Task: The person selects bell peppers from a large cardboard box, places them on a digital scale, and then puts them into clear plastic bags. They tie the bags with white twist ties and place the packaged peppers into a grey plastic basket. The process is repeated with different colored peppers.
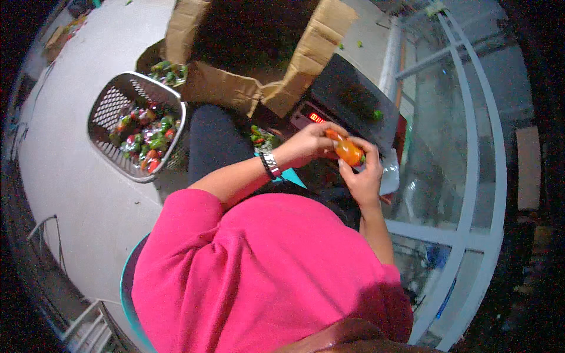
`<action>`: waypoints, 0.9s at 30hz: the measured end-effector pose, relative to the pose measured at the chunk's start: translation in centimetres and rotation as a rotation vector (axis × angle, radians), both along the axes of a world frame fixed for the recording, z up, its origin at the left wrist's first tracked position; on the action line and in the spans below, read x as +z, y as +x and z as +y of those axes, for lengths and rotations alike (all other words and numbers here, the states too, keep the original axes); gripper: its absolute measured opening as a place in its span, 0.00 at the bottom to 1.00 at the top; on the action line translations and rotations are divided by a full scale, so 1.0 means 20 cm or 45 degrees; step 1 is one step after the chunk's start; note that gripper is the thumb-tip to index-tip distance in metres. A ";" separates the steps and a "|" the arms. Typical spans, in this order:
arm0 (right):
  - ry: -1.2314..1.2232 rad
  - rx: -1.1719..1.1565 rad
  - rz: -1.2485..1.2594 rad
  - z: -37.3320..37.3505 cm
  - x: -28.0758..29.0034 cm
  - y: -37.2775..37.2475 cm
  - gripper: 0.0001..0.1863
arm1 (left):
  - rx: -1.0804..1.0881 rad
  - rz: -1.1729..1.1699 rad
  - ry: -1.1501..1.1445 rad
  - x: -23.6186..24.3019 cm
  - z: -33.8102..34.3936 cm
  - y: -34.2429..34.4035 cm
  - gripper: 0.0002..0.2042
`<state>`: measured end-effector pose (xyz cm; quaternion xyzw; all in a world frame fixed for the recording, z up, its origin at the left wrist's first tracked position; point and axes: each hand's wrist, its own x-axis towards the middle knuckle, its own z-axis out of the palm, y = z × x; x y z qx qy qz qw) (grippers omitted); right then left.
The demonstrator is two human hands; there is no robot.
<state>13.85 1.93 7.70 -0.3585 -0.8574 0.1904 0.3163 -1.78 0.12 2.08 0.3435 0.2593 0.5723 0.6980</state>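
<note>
1. Orange pepper: up in front of the person's body, gripped between both hands, just beyond the near edge of a dark scale with a red lit display.
2. Its long axis slants across the view, upper left to lower right; green stem end points lower right, toward the right palm. Skin glossy; upper-left end partly covered by fingers.
3. Left arm: reaches forward and rightward from a pink sleeve, elbow bent, dark and silvery bands at the wrist.
4. Right arm: forearm rises nearly straight ahead, hand tipped inward to meet the left.
5. Left hand: fingers curled, closed on the pepper's upper-left end.
6. Right hand: thumb and fingers clamped about the stem end, thumb on the near side.
7. Off to the left, well apart: perforated basket holding red and green peppers.
</note>
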 end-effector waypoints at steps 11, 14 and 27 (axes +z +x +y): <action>-0.565 0.135 -0.277 0.08 -0.31 -0.04 0.15 | 0.245 1.536 0.500 -0.29 -0.02 -0.08 0.20; -0.276 0.257 -0.387 0.16 -0.54 0.07 0.19 | 0.713 1.463 0.776 -0.11 0.01 -0.18 0.15; -0.358 0.218 -0.327 0.15 -0.41 0.00 0.12 | 1.001 2.621 -0.138 -0.66 0.62 -1.33 0.17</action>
